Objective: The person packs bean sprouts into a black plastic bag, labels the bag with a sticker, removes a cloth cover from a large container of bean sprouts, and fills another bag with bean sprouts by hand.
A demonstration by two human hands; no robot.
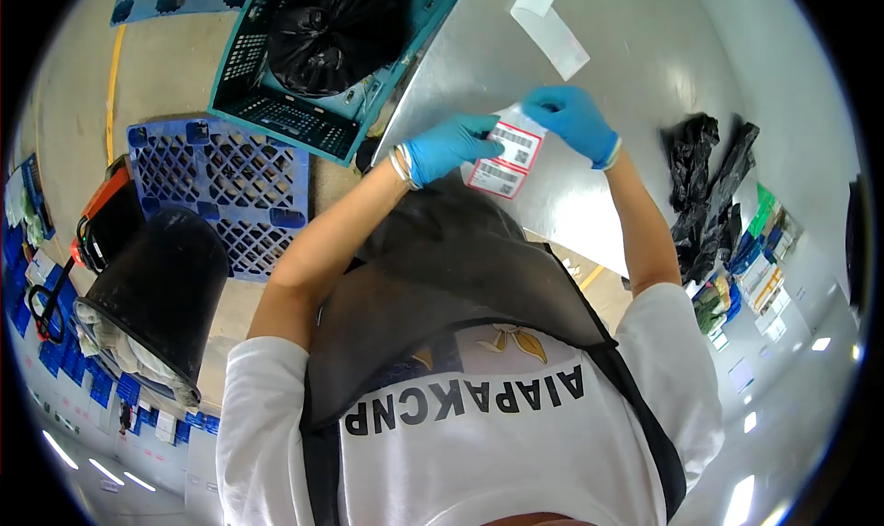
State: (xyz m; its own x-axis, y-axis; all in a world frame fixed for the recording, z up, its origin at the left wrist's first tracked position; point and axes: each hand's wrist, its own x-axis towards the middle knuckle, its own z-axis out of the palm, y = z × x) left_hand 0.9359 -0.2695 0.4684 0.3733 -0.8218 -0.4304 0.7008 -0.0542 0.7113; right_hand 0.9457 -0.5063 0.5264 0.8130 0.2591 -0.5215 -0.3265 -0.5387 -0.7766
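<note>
Labels with red borders (500, 178) are over the metal bench (645, 57), where the fingers of the gloved left hand (451, 147) are closed on their left side; the gloved right hand (573, 126) has its fingers bent near the upper edge, and I cannot tell their grip. Farther are a white strip (564, 46) and crumpled black plastic (695, 172).

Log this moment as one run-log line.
left hand: holding red-bordered labels | right hand: at their far end, grip unclear | white strip: on metal table | black bag: in teal crate
</note>
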